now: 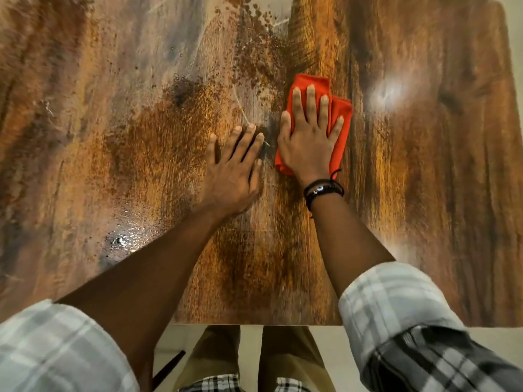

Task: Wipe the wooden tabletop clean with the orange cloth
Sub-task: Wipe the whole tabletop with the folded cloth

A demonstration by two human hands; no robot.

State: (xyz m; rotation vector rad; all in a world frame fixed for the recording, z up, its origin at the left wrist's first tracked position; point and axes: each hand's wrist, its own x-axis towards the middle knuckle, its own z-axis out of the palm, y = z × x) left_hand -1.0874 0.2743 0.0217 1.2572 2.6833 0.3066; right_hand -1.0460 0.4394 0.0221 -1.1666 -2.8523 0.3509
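Right hand (pixel 310 137) flat, fingers spread, pressing orange cloth (pixel 338 114); left hand (pixel 233 168) spread on worktop (pixel 424 165). Sweep toward 11 o'clock residue (pixel 254 52), overlapping strokes.

cloth (pixel 339 108): orange-red | tabletop (pixel 141 137): streaked brown woodgrain | sleeves (pixel 396 301): grey-white plaid

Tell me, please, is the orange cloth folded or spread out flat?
Folded: the cloth shows doubled layers beyond the right hand pressing it down.

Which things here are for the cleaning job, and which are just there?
For the job:
orange cloth
wooden tabletop
right hand pressing flat on the cloth
left hand flat on the wood

Just there:
black wrist bands
plaid sleeves
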